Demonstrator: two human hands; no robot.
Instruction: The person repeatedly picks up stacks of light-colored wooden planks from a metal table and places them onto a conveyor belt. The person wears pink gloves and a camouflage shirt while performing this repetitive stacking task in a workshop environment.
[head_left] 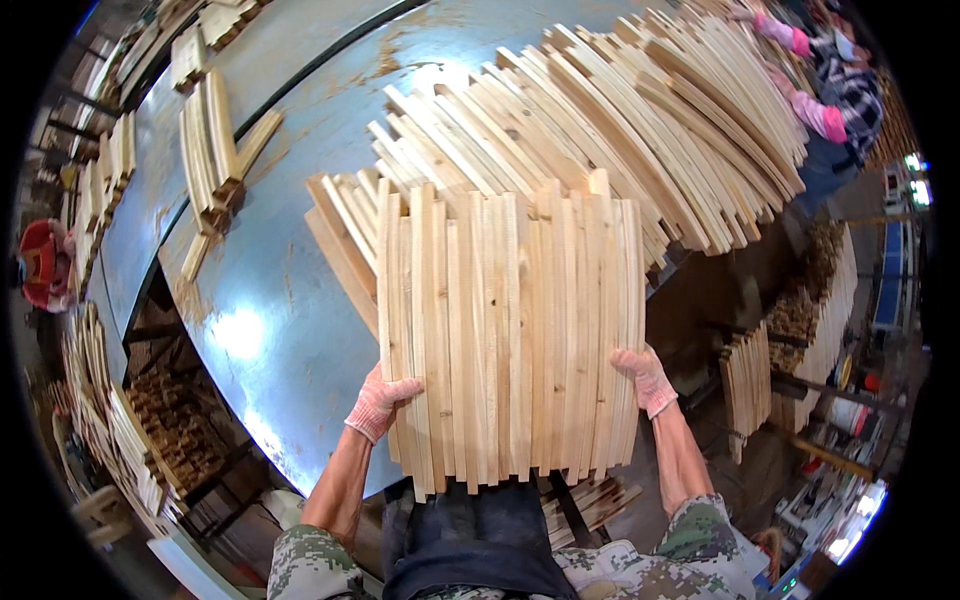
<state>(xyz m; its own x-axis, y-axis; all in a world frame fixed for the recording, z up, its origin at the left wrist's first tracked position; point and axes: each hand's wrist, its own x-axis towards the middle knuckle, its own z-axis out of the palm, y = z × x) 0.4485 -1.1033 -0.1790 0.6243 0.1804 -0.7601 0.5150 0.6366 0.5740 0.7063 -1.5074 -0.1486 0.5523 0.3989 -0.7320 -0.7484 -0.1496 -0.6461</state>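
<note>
On the left of my view, a small stack of wooden slats (210,150) lies across the dark seam in the metal bench (280,330), apart from the work in hand. Next comes the left hand (384,400), gloved, gripping one flank of a broad row of slats (495,330) with its thumb over the top; the right hand (645,378), also gloved, presses the opposite flank, its fingers mostly hidden from me. The row sits between them in front of the body, and I judge this batch nearly gathered: the slats run side by side, roughly parallel, though both ends are ragged. Beyond it and to the right, a much larger fanned pile (650,130) looks left to handle, with a co-worker (845,95) reaching in at its far side. For room, I have a wide bare stretch of metal left of the row, but a few loose slats (340,262) jut slantwise beside its upper left and could snag a move there. The near ends project past the bench edge toward the trousers (460,535); I cannot tell whether the row is lifted or resting. On the right, the bench gives way to a dark gap before a standing stack (747,385).
</note>
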